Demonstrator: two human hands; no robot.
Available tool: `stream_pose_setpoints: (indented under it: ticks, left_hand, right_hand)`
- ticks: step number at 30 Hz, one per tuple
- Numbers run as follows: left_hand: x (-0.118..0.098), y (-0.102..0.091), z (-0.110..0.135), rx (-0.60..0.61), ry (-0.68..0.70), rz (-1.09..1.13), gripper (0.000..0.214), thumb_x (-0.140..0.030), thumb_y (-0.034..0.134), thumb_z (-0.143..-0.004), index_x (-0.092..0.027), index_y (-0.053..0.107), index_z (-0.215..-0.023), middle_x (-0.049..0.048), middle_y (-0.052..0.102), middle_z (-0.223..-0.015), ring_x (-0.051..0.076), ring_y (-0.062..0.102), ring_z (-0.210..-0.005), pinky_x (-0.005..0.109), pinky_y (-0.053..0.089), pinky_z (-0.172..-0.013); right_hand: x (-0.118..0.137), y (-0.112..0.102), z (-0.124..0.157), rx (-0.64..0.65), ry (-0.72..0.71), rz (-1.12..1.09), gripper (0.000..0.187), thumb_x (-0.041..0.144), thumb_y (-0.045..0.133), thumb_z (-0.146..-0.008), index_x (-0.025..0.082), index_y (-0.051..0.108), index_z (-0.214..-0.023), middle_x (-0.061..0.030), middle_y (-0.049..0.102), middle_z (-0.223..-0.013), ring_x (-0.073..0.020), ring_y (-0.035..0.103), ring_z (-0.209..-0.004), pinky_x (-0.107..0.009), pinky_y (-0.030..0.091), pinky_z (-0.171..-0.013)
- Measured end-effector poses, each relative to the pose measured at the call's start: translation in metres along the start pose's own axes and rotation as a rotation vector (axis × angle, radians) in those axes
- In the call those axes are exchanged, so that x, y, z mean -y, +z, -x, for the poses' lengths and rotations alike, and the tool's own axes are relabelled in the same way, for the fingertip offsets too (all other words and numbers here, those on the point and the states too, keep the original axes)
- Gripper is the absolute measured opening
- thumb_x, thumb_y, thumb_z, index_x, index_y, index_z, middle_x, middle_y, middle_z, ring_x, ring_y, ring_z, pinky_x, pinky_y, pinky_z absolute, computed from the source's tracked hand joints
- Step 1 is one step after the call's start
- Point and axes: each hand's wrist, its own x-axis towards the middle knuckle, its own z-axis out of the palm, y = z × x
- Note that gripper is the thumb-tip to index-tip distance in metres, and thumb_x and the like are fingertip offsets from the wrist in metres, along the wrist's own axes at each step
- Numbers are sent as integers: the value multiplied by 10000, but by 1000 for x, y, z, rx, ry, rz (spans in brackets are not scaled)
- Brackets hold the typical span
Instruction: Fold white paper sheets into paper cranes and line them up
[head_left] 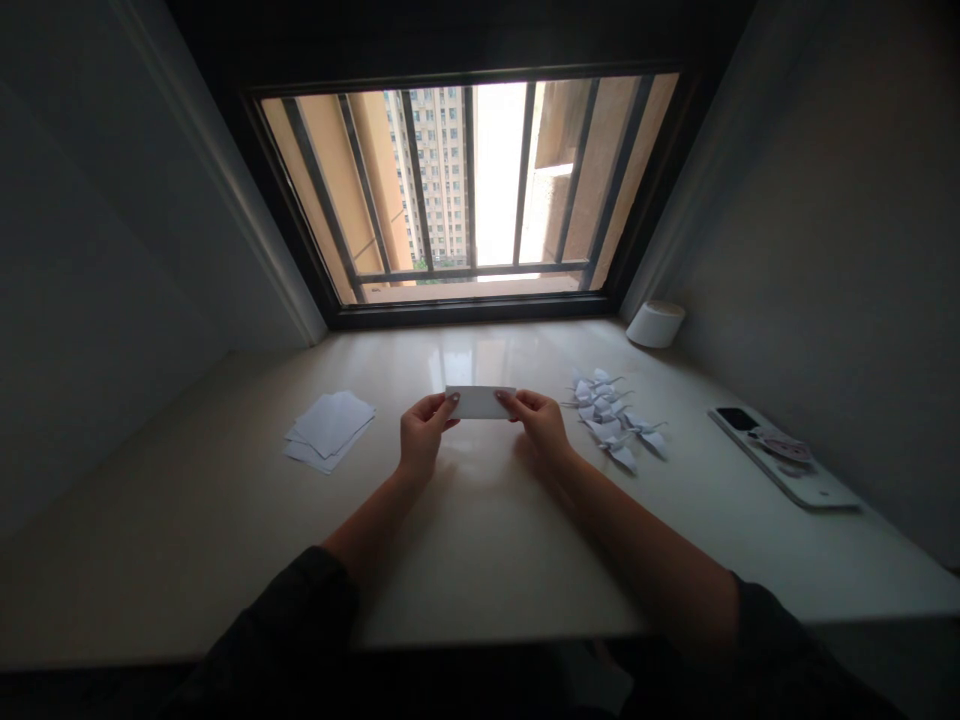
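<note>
A folded sheet of white paper, now a narrow rectangle, is held up just above the white tabletop. My left hand pinches its left end, thumb on the near face. At the right end my right hand pinches it the same way. The fingers behind the paper are partly hidden. Left of my left hand lies a loose stack of white paper sheets. Several small folded white paper figures, with thin pointed ends like cranes, lie in a cluster to the right of my right hand.
A white phone with a round grip on its back lies face down at the right, by the wall. In the far right corner stands a small white cylinder. A barred window with a dark frame rises behind the tabletop.
</note>
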Motion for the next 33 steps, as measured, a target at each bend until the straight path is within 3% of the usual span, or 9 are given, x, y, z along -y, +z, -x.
stream_pose_setpoints:
  ticks: [6, 10, 15, 20, 24, 29, 33]
  left_hand:
    - [1, -1, 0, 34, -4, -28, 325, -416, 729, -614, -142, 668, -779, 26, 635, -764, 146, 603, -730, 307, 532, -693]
    - [2, -4, -6, 100, -25, -127, 311, -431, 708, -634, -153, 655, -764, 39, 648, -767, 161, 609, -722, 299, 510, -661]
    - [-5, -8, -6, 210, 216, -443, 374, -409, 692, -678, -220, 668, -1000, 68, 696, -939, 200, 637, -856, 325, 473, -774]
    - [-10, -8, 3, 260, 332, -811, 274, -486, 643, -708, -268, 727, -851, 18, 718, -814, 185, 644, -785, 292, 457, -740]
    - [-7, -8, 5, 234, 366, -934, 283, -512, 654, -688, -295, 732, -853, 2, 722, -806, 182, 640, -753, 287, 448, -720]
    - [-3, -10, 2, 214, 275, -885, 275, -482, 686, -663, -293, 738, -856, 19, 728, -810, 203, 643, -736, 297, 451, -676]
    - [1, -8, 0, 216, 150, -577, 312, -440, 717, -635, -226, 739, -862, 59, 727, -840, 228, 657, -779, 312, 474, -704]
  right_hand:
    - [-4, -1, -1, 17, -19, -12, 356, 502, 702, -614, 179, 589, -518, 33, 473, -478, -96, 401, -495, -235, 294, -488]
    - [-4, -7, -6, 83, -43, 56, 329, 500, 692, -623, 178, 645, -582, 12, 552, -538, -116, 455, -526, -241, 325, -514]
    - [5, -16, -8, 259, -115, 353, 343, 518, 687, -613, 177, 668, -580, 2, 555, -515, -132, 454, -535, -242, 327, -510]
    - [4, -16, -6, 364, -212, 554, 345, 482, 623, -701, 158, 660, -588, 16, 537, -511, -101, 413, -514, -229, 296, -502]
    - [0, -16, -8, 362, -197, 543, 365, 504, 607, -711, 157, 657, -609, 16, 553, -528, -101, 428, -508, -228, 300, -497]
    - [-1, -16, -9, 332, -155, 491, 389, 537, 615, -687, 158, 654, -609, -1, 581, -551, -122, 479, -537, -232, 322, -495]
    - [-3, -11, -7, 254, -68, 321, 383, 543, 656, -644, 160, 656, -668, -13, 598, -587, -137, 518, -570, -238, 362, -519]
